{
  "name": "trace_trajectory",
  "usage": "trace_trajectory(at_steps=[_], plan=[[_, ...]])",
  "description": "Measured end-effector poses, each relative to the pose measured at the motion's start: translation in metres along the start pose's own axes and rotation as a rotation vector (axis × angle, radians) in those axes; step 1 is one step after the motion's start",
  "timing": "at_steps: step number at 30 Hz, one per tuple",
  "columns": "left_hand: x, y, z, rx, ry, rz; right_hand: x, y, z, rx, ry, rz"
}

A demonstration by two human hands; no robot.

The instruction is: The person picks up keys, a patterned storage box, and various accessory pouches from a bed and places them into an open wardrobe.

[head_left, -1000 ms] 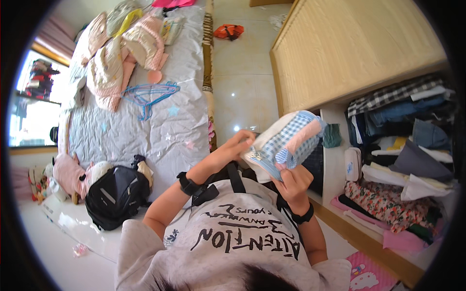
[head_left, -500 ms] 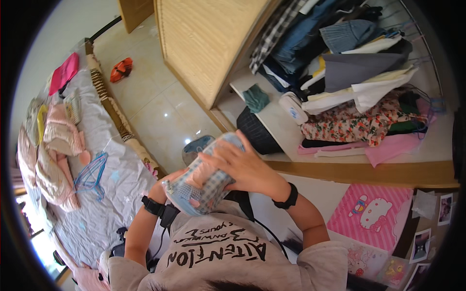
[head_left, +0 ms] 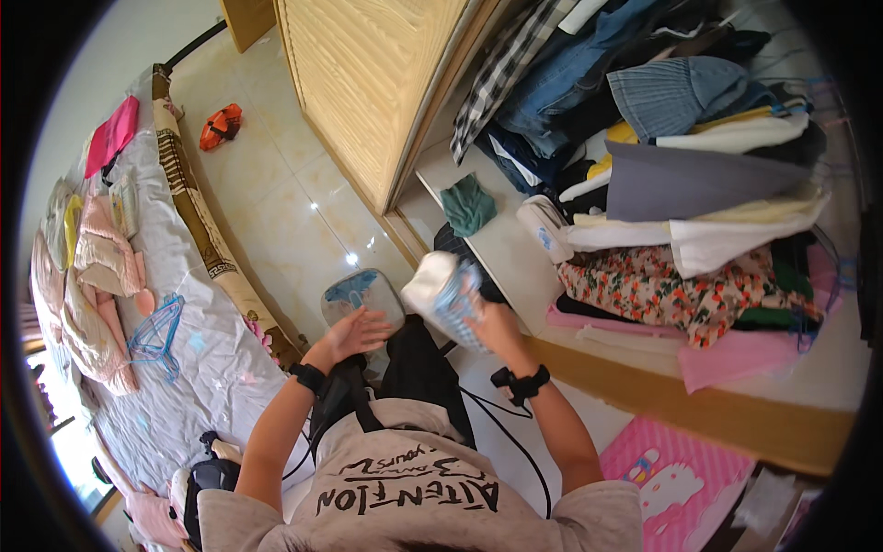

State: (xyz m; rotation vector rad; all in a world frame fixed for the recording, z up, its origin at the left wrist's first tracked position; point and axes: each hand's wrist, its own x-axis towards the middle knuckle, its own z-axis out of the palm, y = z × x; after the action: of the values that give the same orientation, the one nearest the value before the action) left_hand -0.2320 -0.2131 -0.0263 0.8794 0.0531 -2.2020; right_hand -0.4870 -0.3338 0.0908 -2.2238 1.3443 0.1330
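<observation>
My right hand (head_left: pixel 485 324) is closed on a blue-and-white checked pouch (head_left: pixel 449 299). Its pale end points up and to the left, and motion blurs it somewhat. Apart from the pouch, my left hand (head_left: pixel 357 333) is held out with its fingers spread and nothing in it. Just beyond that hand, on the floor, is a rounded grey item with a blue top pattern (head_left: pixel 361 293). On the wardrobe shelf beyond the pouch lie a crumpled green cloth (head_left: pixel 469 204) and a white case (head_left: pixel 543 228).
Clothes hang in the open wardrobe on the right, among them a grey garment (head_left: pixel 694 184) and a floral one (head_left: pixel 671 285). A wooden door (head_left: pixel 368 92) stands open. On the left, the bed (head_left: pixel 212 359) carries clothes and blue hangers (head_left: pixel 158 336). An orange item (head_left: pixel 221 126) lies on the floor.
My left hand has let go of the pouch and opened. My right hand has carried the pouch right, towards the wardrobe, and turned it so its pale end shows. The view has shifted somewhat.
</observation>
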Motion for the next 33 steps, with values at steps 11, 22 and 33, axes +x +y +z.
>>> trace_trajectory(at_steps=[11,22,33], plan=[[0.006,-0.085,-0.063,-0.17,0.828,0.182,0.234,0.144,-0.016,-0.375,0.348,0.113],[0.057,-0.12,-0.006,-0.185,0.861,0.136,0.35,0.165,0.031,-0.476,0.296,0.043],[0.099,-0.102,0.012,-0.129,0.77,0.175,0.372,0.168,0.024,-0.115,0.378,-0.13]])
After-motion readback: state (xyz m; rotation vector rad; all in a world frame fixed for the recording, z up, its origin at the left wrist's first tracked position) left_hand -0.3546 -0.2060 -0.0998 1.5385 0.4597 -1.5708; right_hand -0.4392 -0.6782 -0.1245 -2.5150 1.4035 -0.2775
